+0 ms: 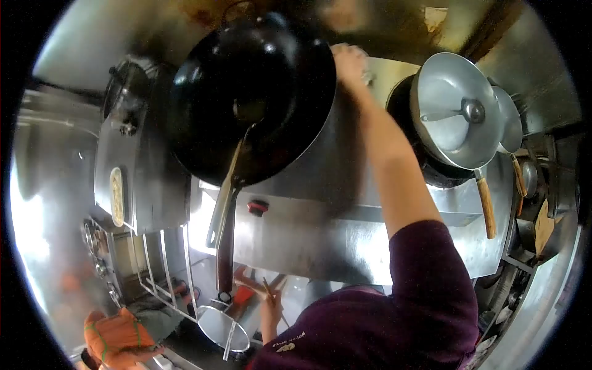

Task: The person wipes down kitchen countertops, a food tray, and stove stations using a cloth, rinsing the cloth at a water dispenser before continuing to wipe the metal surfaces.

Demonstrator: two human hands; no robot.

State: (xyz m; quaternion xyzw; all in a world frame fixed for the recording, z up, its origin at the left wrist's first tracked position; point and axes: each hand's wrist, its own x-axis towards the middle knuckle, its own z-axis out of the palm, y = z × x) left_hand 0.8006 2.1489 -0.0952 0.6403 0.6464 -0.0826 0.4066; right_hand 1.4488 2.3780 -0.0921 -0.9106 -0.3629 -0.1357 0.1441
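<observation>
My right hand (349,61) reaches far out, just beyond the right rim of a large black wok (203,117). Its fingers are curled over a pale crumpled cloth (368,75) on the stove top, which shows only in part. A metal ladle (229,172) rests inside the wok, its handle lying over the near rim beside the wok's own long handle (226,265). Down near my body, my left hand (270,309) is closed around thin wooden chopsticks (267,286).
On the right burner sits a steel pan (453,135) with a wooden handle, holding a ladle-like utensil. Another pan (509,120) stands beside it. A round strainer (223,328) and an orange cloth (120,333) are low on the left. A red knob (257,207) sticks out from the stove front.
</observation>
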